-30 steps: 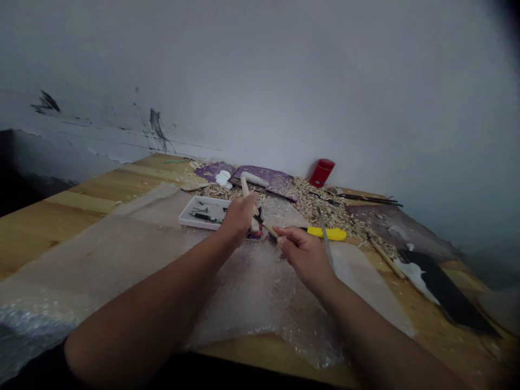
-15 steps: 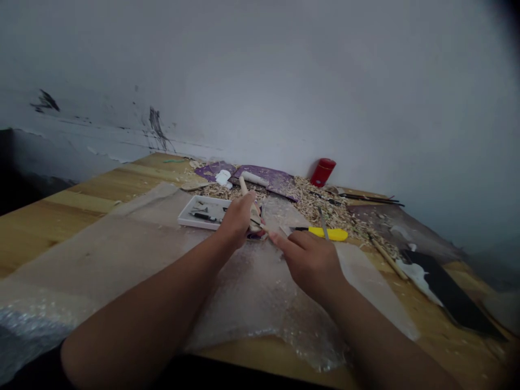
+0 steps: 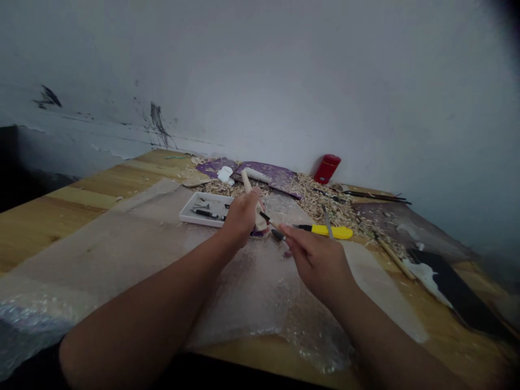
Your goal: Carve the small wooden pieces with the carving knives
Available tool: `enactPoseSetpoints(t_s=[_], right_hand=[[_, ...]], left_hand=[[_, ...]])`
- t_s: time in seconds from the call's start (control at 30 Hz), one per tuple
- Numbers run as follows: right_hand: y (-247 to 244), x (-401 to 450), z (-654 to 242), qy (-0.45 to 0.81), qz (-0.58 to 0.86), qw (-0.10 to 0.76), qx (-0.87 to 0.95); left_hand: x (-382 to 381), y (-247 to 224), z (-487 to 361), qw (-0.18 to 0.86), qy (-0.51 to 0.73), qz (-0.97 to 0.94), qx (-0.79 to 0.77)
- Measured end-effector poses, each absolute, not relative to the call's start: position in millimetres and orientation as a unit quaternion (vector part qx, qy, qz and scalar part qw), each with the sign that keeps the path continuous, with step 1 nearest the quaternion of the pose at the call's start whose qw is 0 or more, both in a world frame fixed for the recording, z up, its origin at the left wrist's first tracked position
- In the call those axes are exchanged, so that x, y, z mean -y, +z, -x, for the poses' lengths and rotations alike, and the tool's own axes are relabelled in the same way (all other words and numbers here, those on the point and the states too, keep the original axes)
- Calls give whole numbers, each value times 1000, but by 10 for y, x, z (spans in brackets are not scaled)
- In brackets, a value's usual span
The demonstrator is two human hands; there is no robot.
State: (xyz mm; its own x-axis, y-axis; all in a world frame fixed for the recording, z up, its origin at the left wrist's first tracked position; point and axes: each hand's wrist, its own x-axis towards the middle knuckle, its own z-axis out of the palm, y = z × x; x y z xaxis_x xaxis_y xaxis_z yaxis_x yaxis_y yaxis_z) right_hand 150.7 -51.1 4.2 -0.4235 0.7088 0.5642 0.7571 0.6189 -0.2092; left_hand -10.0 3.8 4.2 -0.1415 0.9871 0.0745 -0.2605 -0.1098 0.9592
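A pale wooden piece (image 3: 247,182) with a narrow upper end and a broader lower part is gripped by my left hand (image 3: 242,216), closed round it. My right hand (image 3: 314,254) is closed on a thin tool (image 3: 273,223), whose dark tip touches or nearly touches the lower part of the wood. Just left of that tool hand lies a dark, pointed tip (image 3: 278,234); its other end is hidden. Beyond the right hand is a yellow-handled knife (image 3: 332,232), with a thin metal tool (image 3: 327,221) crossing it.
Left of the wood, a white tray (image 3: 199,221) holds small tools. Wood shavings (image 3: 317,200) and purple sheets (image 3: 276,174) lie behind, near a red container (image 3: 327,168) by the wall. Plastic wrap (image 3: 134,249) covers the table (image 3: 81,200). A black flat object (image 3: 455,287) lies right.
The right hand has shifted slightly right and back from the wood, exposing the thin tool's dark tip. The left hand still grips the wood. The whole view has shifted a little.
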Motion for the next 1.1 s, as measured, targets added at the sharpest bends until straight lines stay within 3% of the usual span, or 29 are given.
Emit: enactPoseSetpoints(t_s=[0.3,0.57,0.8,0.9,0.97,1.1], right_hand=[[25,541,-1446,-1,427,358,831],[112,573,-1464,-148,433,221,861],[47,383,-1554,164,441,337,815],[5,343,-1550,270,456,348,773],[-4,360,-1540,232,449,352,788],[50,455,-1529,-29,397,304,865]], left_hand=[[-23,87,93,544,585,-412,-437],[-35,79,116,542,528,-464,-461],[-1,118,149,538,475,-504,-481],[14,143,156,555,457,-504,-479],[20,165,166,560,450,-500,-483],[27,206,189,569,445,-494,-483]])
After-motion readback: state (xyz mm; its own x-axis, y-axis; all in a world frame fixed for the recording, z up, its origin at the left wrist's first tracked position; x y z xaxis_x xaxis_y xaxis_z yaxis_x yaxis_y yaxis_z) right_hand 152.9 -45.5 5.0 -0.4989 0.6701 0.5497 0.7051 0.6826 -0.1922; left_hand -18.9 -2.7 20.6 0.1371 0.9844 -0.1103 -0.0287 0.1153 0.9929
